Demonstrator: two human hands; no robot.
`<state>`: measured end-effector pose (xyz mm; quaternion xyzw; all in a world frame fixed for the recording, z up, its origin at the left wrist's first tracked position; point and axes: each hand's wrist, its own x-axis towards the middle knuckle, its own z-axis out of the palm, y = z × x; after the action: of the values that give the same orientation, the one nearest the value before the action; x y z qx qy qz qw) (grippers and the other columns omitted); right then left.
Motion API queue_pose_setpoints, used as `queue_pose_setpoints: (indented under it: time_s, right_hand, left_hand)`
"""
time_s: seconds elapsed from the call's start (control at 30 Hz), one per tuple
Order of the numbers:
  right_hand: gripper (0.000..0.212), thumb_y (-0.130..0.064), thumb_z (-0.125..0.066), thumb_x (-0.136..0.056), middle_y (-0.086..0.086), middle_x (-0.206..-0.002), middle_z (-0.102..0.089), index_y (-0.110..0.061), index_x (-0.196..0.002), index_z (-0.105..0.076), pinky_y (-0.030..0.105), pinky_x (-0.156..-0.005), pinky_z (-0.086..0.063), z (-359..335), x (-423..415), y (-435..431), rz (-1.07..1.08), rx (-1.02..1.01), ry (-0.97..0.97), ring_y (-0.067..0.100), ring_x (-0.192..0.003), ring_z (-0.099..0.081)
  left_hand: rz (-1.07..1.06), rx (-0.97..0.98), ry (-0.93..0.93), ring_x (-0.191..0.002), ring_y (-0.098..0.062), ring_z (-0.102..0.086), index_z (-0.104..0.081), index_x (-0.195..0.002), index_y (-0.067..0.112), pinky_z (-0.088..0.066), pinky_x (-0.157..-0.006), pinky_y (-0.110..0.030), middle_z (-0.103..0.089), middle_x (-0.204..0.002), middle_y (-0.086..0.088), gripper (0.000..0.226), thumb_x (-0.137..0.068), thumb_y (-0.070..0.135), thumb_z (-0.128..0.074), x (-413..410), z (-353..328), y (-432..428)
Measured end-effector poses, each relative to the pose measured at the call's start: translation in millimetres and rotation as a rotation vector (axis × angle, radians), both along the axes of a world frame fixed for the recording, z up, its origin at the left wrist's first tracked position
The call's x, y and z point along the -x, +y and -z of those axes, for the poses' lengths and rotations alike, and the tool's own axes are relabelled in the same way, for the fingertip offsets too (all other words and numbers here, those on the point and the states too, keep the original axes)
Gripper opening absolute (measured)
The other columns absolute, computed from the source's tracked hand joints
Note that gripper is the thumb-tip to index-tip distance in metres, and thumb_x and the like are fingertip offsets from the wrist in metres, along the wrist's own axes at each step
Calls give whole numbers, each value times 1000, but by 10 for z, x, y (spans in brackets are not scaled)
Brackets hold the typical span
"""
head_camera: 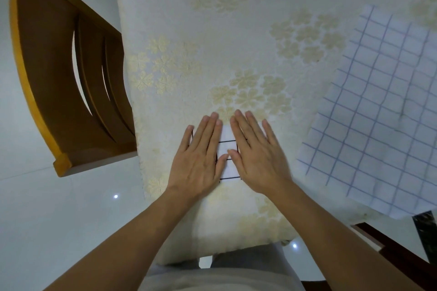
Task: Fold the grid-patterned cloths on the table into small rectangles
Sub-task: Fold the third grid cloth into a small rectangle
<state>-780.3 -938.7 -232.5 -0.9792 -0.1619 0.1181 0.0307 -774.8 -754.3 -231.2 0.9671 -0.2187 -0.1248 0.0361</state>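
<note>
Black-gridded folded cloth, one, lies on the table. I count two hands pressing it flat, fingers straight: left hand, right hand. Its long axis is hidden. Right of it lies one blue-grid cloth, spread lengthwise away.

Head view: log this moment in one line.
left hand: flat on folded black-grid cloth | right hand: flat on same cloth | blue-grid cloth: unfolded, to the right

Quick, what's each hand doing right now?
Left hand: open, pressing flat on the folded black-grid cloth.
Right hand: open, pressing flat on the same cloth.
</note>
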Motion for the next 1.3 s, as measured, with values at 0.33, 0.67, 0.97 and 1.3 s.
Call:
queue_pose_setpoints:
  time_s: [0.33, 0.67, 0.97, 1.3]
  right_hand:
    - [84, -67, -11, -99, 6, -167, 11, -10, -158, 6, 50, -125, -8, -38, 22, -298, 144, 36, 47, 22, -154, 9]
    - [37, -29, -58, -98, 9, -116, -62, -10, -129, -57, 44, -89, -52, -489, 244, -424, 530, -326, -104, 29, -106, -59]
    - [33, -40, -63, -95, -2, -95, -65, -13, -114, -63, 31, -72, -51, -442, 199, -142, 978, -475, 92, 20, -90, -62]
    - [23, -38, -65, -94, 0, -85, -60, -16, -90, -59, 32, -69, -45, -419, 80, -27, 1065, -417, 169, 21, -79, -58]
  left_hand:
    - [-161, 0, 43, -152, -17, 11, 4, -157, 13, -7, -123, -50, 11, -166, -2, 69, -104, 51, -16, 48, -58, 394]
    - [-745, 489, 15, -88, -24, -58, -63, -111, 10, -47, -73, -35, -58, -101, -5, 27, -98, 31, -51, 193, -483, 377]
    - [-1056, 536, 152, -82, -16, -62, -69, -104, 11, -46, -74, -26, -71, -93, -2, 19, -95, 27, -64, 196, -527, 63]
    - [-1151, 493, 252, -81, -16, -59, -69, -103, 11, -43, -72, -26, -70, -93, -2, 21, -94, 30, -65, 126, -511, -71]
